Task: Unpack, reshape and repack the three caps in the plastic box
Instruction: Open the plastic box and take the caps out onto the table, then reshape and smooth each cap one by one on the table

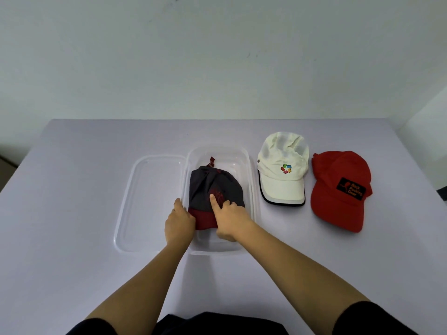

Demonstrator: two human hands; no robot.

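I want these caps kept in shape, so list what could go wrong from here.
1. The right hand pressing a finger on the grey cap may dent its crown.
2. That cap fills much of the plastic box, so the white cap and red cap may get squashed when stacked in.

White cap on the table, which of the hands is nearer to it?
Right. The right hand is on the dark cap in the plastic box, just left of the white cap; the left hand is farther left.
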